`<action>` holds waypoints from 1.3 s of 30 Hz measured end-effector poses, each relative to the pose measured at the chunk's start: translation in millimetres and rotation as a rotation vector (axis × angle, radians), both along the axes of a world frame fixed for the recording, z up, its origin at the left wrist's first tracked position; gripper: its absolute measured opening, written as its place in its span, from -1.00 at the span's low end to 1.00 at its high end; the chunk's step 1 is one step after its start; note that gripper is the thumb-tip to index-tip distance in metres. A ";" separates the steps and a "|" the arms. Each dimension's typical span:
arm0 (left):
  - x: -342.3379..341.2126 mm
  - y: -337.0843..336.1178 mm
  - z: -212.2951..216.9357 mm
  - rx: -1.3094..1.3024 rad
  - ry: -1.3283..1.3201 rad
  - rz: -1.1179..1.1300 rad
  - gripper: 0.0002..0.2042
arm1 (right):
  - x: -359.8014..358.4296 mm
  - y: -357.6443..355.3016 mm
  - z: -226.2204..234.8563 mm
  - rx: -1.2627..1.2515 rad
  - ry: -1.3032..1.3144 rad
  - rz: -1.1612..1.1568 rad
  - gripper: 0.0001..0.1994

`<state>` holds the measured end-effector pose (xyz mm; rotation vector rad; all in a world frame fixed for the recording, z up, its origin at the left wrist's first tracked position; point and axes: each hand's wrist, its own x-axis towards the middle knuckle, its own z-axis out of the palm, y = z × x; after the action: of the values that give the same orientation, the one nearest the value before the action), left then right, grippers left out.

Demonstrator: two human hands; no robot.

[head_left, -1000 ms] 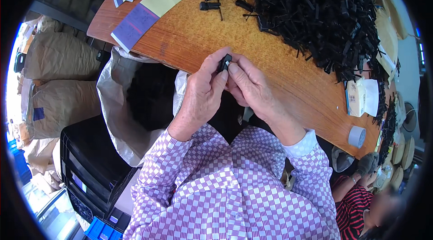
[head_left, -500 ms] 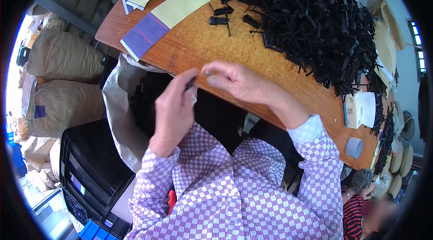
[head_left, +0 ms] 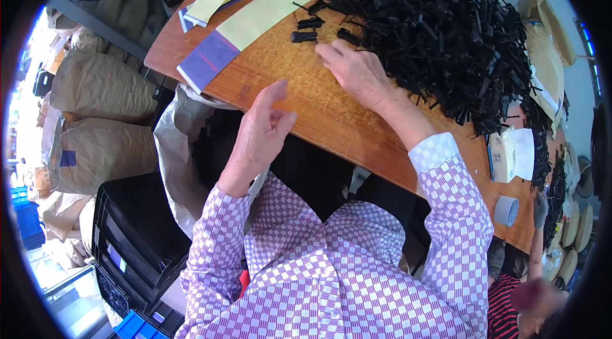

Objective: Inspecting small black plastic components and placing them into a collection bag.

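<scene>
My left hand [head_left: 260,132] is above the table's near edge beside the white sack, its thumb and fingers apart with nothing visible between them. My right hand [head_left: 360,74] reaches over the tabletop with its fingers stretched forward. Its fingertips are at the near end of a small black plastic part [head_left: 304,37]; whether they touch its thin stem I cannot tell. Another small black part [head_left: 310,23] lies just beyond, and one more [head_left: 349,36] sits by my right knuckles. A large heap of such black parts [head_left: 440,27] rises to the right.
The wooden table [head_left: 255,93] carries yellow and purple paper strips [head_left: 207,62] at its left, a tissue pack [head_left: 503,154] and a tape roll [head_left: 507,210] at its right. Below the edge gapes a white sack [head_left: 175,148]. Another person in a striped top [head_left: 503,307] is at the lower right.
My right hand has moved away from my left, forward over the table to the loose black parts. My left hand has spread its fingers; the dark piece it held no longer shows.
</scene>
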<state>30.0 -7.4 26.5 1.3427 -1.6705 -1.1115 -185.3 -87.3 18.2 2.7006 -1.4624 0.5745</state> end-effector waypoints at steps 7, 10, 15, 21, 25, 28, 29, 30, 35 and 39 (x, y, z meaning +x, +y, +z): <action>-20.9 -10.6 -23.9 0.047 0.056 -0.036 -0.51 | 13.1 -26.8 -10.6 0.088 0.000 -0.255 -0.84; -24.5 -13.0 -21.7 0.108 0.094 0.044 -0.48 | 6.4 -19.9 -6.7 0.173 -0.065 -0.338 -0.84; -39.5 -32.6 -23.7 0.011 0.106 0.156 -0.46 | 3.4 -15.8 0.4 0.243 -0.321 -0.321 -0.83; -38.1 -36.2 -38.8 0.007 0.243 0.230 -0.50 | 33.4 -29.5 16.9 0.045 0.009 0.053 -0.79; -35.4 -23.1 -39.0 -0.017 0.264 0.242 -0.46 | 32.5 -33.3 9.3 0.033 0.151 0.117 -0.90; -36.2 -17.9 -30.3 0.014 0.225 0.226 -0.37 | 19.4 -16.2 7.9 0.533 -0.583 -0.019 -0.83; -40.3 -15.4 -22.8 -0.031 0.188 0.135 -0.33 | 12.6 -6.4 9.1 0.540 -0.577 -0.025 -0.83; -44.8 -13.0 -15.6 -0.076 0.151 0.042 -0.29 | 5.3 5.9 9.6 0.659 -0.693 -0.025 -0.84; -62.8 -0.3 3.6 0.116 0.188 -0.238 -0.29 | -27.1 71.2 4.6 0.837 -0.873 -0.192 -0.89; -74.2 17.8 -8.1 0.113 0.260 -0.356 -0.39 | -32.6 114.4 10.8 0.988 -1.111 -0.328 -0.90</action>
<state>-44.2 10.4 18.3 0.9353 -1.7095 -1.5345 -217.9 27.1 29.0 2.5466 -3.0160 1.9468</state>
